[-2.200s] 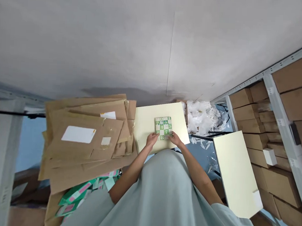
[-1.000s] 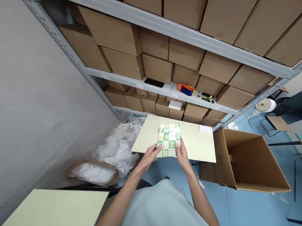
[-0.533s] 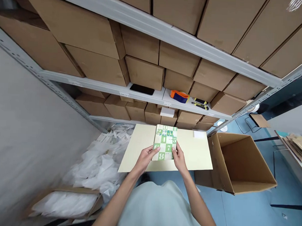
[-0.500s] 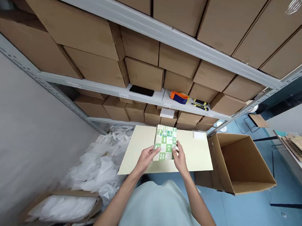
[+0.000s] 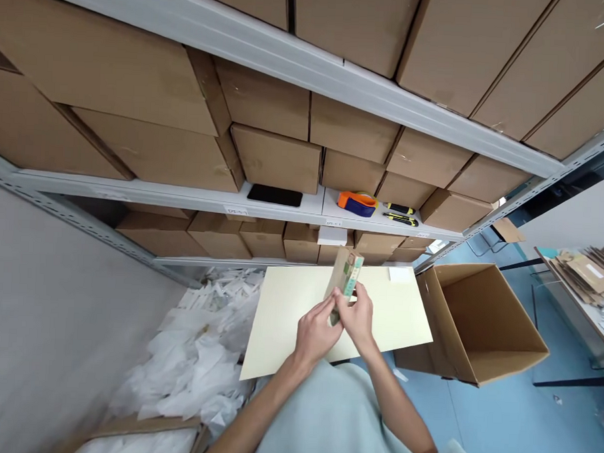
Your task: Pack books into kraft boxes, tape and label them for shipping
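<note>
A thin green-and-white checkered booklet is turned on edge above a pale yellow table, so I see mostly its brown back and spine. My left hand grips its lower left side. My right hand holds its lower right edge, fingers curled around it. Both hands meet at the booklet's bottom, over the middle of the table.
A grey metal rack packed with brown cartons fills the back. On its shelf lie a black phone, an orange-blue tape dispenser and cutters. An open cardboard box stands at right. Crumpled white plastic lies at left.
The booklet was held flat with its cover facing up; now it is rotated onto its edge, and both hands have closed together at its lower end. My view has turned slightly right.
</note>
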Demonstrator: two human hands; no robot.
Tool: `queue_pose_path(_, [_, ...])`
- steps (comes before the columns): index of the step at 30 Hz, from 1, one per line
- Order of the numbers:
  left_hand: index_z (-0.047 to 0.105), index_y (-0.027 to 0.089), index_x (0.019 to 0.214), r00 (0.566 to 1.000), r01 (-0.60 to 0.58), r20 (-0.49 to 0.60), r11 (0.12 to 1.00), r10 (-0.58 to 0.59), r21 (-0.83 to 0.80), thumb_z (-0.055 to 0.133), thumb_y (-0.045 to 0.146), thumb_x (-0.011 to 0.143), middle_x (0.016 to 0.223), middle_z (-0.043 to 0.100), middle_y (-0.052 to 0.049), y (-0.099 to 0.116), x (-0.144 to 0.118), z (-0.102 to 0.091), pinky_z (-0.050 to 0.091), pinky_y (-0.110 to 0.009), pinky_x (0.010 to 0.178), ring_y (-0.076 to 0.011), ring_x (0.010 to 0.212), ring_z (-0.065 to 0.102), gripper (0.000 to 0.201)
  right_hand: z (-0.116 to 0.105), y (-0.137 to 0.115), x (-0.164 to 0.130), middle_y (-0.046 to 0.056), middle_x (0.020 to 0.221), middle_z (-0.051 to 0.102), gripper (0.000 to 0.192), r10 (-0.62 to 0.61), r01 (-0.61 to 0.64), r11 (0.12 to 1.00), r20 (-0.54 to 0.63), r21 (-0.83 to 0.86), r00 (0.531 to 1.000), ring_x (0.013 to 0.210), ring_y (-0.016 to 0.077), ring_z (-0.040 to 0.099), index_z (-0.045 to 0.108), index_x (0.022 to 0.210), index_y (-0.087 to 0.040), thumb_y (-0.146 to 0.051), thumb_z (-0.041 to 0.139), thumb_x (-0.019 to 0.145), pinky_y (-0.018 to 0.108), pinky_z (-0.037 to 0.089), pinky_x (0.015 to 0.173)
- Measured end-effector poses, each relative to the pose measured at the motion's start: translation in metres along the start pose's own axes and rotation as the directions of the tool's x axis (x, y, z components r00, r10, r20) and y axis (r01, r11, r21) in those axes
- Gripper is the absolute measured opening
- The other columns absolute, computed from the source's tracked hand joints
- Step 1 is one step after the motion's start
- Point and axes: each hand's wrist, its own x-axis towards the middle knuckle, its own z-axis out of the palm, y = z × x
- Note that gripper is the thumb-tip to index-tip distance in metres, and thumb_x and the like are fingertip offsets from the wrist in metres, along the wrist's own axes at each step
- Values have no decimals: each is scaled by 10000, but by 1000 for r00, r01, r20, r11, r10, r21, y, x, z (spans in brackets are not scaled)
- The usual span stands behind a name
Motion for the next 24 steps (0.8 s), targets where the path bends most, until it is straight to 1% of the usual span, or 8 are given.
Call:
queue_pose_path(3, [812, 289, 1384, 1000, 0, -1, 992, 0, -129, 813, 462, 888, 1474, 759, -95, 1, 14, -9, 556, -453, 1207, -355, 1391, 704, 525, -14, 2, 25, 19, 832, 738, 329, 17, -27, 987, 66, 156, 998, 762, 210, 669, 726, 907, -225, -543, 662, 955, 320, 579, 735])
queue_pose_path(6, [780, 230, 1412, 965, 227, -71, 941, -252, -253, 914, 587, 790, 1560, 695, -153, -8, 38, -26, 579, -489, 1178, -390, 1402, 688, 730, -29, 4, 41, 26, 886, 780, 372, 32, -108, 923, 208, 370, 978, 809, 220, 694, 745, 944, -212, -581, 722, 904, 312, 583, 746])
queue_pose_path(8, [789, 178, 1364, 923, 376, 94, 824, -373, -425, 956, 650, 717, 1494, 732, -198, -13, 53, -35, 608, -503, 1136, -413, 1366, 711, 819, -38, 4, 44, 35, 936, 803, 405, 43, -177, 883, 301, 435, 953, 850, 235, 720, 769, 990, -210, -603, 742, 899, 321, 596, 767])
queue_pose_path(11, [837, 141, 1214, 845, 533, 417, 597, -335, -600, 967, 664, 711, 1248, 836, -200, -13, 64, -40, 648, -505, 1064, -418, 1253, 773, 738, -49, 4, 45, 37, 965, 812, 439, 28, -227, 858, 399, 461, 916, 864, 249, 741, 796, 1046, -214, -627, 762, 902, 341, 607, 787])
queue_pose_path(13, [852, 145, 1158, 825, 564, 457, 523, -331, -639, 987, 631, 707, 1154, 859, -179, -8, 65, -36, 664, -492, 1032, -406, 1194, 799, 677, -53, 7, 49, 36, 975, 817, 445, 15, -234, 852, 425, 468, 905, 873, 253, 751, 802, 1063, -214, -630, 769, 911, 351, 615, 802])
queue_pose_path(19, [841, 126, 1206, 844, 521, 300, 545, -445, -657, 992, 665, 681, 1186, 856, -177, 10, 67, -12, 678, -465, 990, -379, 1113, 825, 767, -58, 38, 72, 117, 1190, 832, 565, 73, -206, 883, 310, 422, 948, 1053, 306, 791, 779, 1182, -200, -683, 784, 890, 412, 661, 890])
queue_pose_path(22, [848, 127, 1198, 865, 465, 153, 649, -478, -603, 981, 682, 675, 1197, 856, -167, 16, 71, -4, 680, -450, 956, -384, 1104, 823, 774, -62, 52, 75, 184, 1492, 720, 686, 81, -137, 942, 186, 308, 979, 1295, 354, 740, 744, 1369, -209, -682, 811, 877, 465, 652, 1010])
queue_pose_path(24, [865, 146, 1173, 889, 410, 45, 751, -455, -518, 959, 676, 697, 1183, 862, -144, 21, 71, 2, 673, -443, 946, -395, 1117, 817, 719, -62, 52, 68, 190, 1583, 662, 707, 73, -148, 945, 254, 290, 964, 1343, 359, 726, 719, 1446, -225, -688, 778, 916, 482, 651, 1039])
